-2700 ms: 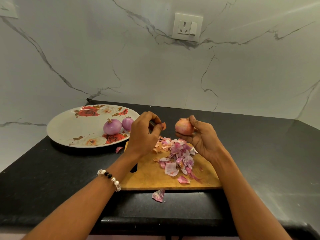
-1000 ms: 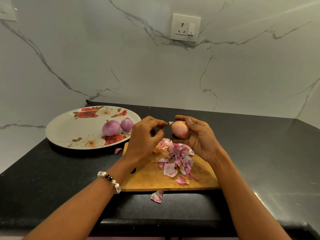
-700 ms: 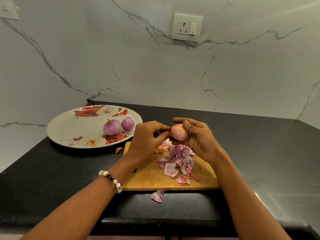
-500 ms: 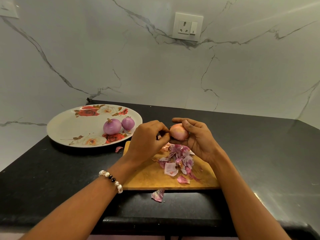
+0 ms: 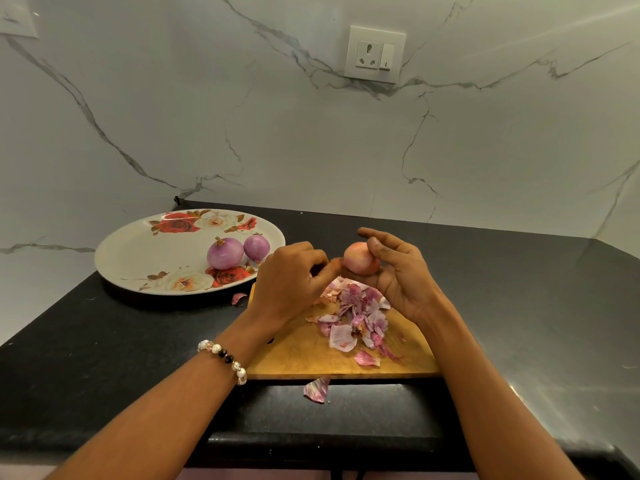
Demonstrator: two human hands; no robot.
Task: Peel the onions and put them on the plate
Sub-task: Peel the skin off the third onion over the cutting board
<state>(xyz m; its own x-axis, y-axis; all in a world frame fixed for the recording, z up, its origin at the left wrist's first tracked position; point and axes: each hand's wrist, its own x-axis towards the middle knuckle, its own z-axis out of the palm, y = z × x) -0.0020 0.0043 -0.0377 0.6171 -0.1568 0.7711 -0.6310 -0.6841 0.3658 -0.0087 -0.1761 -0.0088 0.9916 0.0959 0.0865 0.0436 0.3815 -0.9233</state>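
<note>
The right hand [image 5: 398, 271] cradles a small onion [image 5: 360, 259] between thumb and curled fingers, holding it up over the wooden chopping board [image 5: 294, 355] so that whatever comes away falls there and not on the bench [image 5: 104, 341]. The left hand [image 5: 287, 278] is bunched, fingertips pinched at the onion's left end, apparently nipping a scrap of skin; the scrap itself is too small to make out. This onion looks pale pink-orange and matte, so it likely still wears some dry outer skin.

Below the hands lies a heap of peelings [image 5: 356, 317], thin, papery, curled flakes in purple, pink and tan. One stray flake [image 5: 317, 389] sits on the bench at the board's near edge, another just left of the board.

To the far left, a wide, shallow, glossy rose-patterned plate [image 5: 138, 258] holds two peeled onions [image 5: 225, 252], smooth and purple, touching or nearly so. The bench is dark speckled stone; the wall behind is white veined marble.
</note>
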